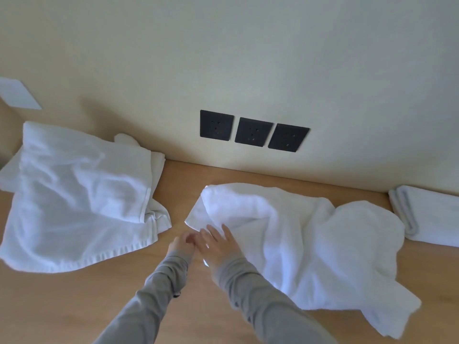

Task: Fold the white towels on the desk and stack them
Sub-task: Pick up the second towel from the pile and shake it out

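A crumpled white towel (310,244) lies on the wooden desk (99,306), right of centre. My right hand (218,247) rests on its near left corner with fingers spread and straight. My left hand (182,245) is just beside it, over the bare desk at the towel's corner, fingers loosely curled; whether it pinches the edge is unclear. A pile of loose white towels (79,194) sits on the left side. A folded white towel (429,214) lies at the far right against the wall.
The wall (248,58) rises behind the desk with three black sockets (253,131). A pale panel (17,93) is on the wall at far left. Bare desk surface stretches between the two towel groups and along the near edge.
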